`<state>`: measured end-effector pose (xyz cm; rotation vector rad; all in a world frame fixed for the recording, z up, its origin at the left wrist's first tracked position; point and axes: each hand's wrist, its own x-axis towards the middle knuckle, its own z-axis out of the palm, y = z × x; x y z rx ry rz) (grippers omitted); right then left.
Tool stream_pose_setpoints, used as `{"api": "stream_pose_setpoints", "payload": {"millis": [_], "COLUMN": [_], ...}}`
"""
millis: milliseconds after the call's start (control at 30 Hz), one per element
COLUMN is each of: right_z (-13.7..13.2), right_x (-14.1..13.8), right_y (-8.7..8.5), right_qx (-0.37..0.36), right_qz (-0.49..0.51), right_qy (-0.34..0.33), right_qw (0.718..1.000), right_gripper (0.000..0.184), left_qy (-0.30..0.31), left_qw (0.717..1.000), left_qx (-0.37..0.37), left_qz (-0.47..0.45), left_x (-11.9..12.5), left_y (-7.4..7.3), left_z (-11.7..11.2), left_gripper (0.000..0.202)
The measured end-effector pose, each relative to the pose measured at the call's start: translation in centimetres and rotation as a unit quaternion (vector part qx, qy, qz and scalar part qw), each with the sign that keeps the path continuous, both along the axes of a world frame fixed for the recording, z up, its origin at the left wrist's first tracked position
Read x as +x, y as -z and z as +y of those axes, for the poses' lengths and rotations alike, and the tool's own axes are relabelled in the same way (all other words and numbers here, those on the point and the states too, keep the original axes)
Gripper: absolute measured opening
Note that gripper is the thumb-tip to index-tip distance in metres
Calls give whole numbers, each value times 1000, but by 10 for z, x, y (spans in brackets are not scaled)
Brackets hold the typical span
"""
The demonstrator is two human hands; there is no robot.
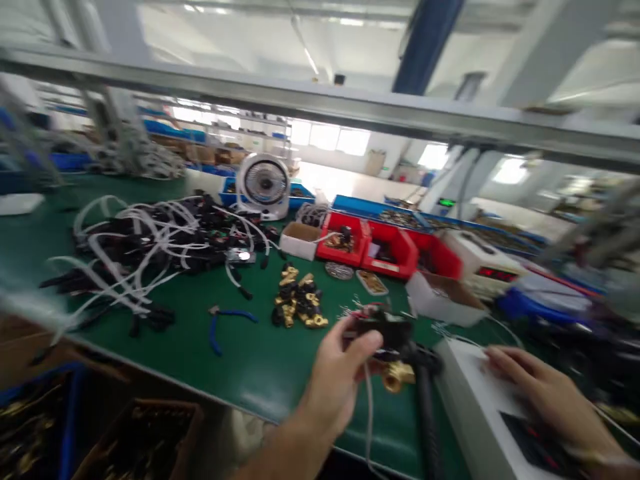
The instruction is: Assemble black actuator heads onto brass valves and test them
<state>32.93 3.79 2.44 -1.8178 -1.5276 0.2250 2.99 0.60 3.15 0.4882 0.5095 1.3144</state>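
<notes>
Head view, lower centre: my left hand (340,377) pinches a black valve body (390,331) just above the green mat (250,360), probably so its brass fitting (397,377) hangs clear. My right hand (543,397) lies flat and empty on the white box (463,400), lower right, seemingly steadying it.

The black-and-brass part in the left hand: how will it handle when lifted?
The black part is probably heavy for its size: its brass fitting looks solid. Its hose hangs down and likely swings. Thin wires trail below the left hand and may snag.
</notes>
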Motion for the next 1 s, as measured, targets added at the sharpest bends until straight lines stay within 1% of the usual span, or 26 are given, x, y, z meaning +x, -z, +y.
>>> {"api": "stream_pose_setpoints", "payload": {"millis": [33,67,100,167,267,367,400,467,533,567,600,633,667,700,733,767,833,900,1000], "right_z": [-8,-14,-16,-13,-10,-27,-38,-64,-94,-109,-123,-136,-148,-158,-166,-173,-181,-187,-192], "right_x": [3,4,4,8,22,27,22,3,-25,-41,-57,-72,-85,-96,-104,-111,-119,-122,-126], "right_y": [-3,-5,-5,-2,4,-2,-6,-12,-14,-12,-9,-4,3,11,19,28,43,55,70], "right_qx": [-17,-9,2,15,60,108,116,113,73,35,-24,-70,-115,-157,-189,-210,-218,-190,-163], "right_qz": [93,121,134,156,189,218,227,246,259,260,251,234,208,174,136,101,55,41,21], "right_qy": [2,14,33,51,66,67,59,28,-30,-71,-136,-182,-212,-232,-239,-241,-237,-237,-247], "right_qw": [996,992,990,986,978,968,965,962,963,962,958,952,948,944,943,942,945,952,955], "right_gripper": [33,36,39,44,50,54,54,48,37,32,31,40,53,63,67,63,47,36,39], "left_qy": [32,59,62,67,72,55,50,46,50,54,59,65,70,74,76,78,79,76,73], "left_qw": [999,995,992,988,990,993,994,996,996,996,996,996,996,996,996,995,994,994,994], "left_qx": [-37,-81,-108,-142,-120,-91,-79,-50,-32,-29,-28,-26,-18,-6,7,19,37,41,41], "left_qz": [-14,-21,-28,-9,34,50,54,63,68,66,63,59,56,54,53,56,63,74,75], "left_x": [-1,-1,-1,0,0,-3,-3,-5,-5,-6,-6,-6,-7,-7,-8,-9,-10,-11,-13], "left_y": [-1,-3,-4,-7,-9,-9,-9,-9,-9,-8,-7,-5,-4,-2,-1,0,0,0,-2], "left_z": [-1,0,1,3,4,1,-1,-5,-7,-7,-7,-7,-7,-7,-7,-8,-10,-12,-14], "left_gripper": [35,28,29,37,43,36,31,22,18,19,20,20,20,22,26,30,38,40,39]}}
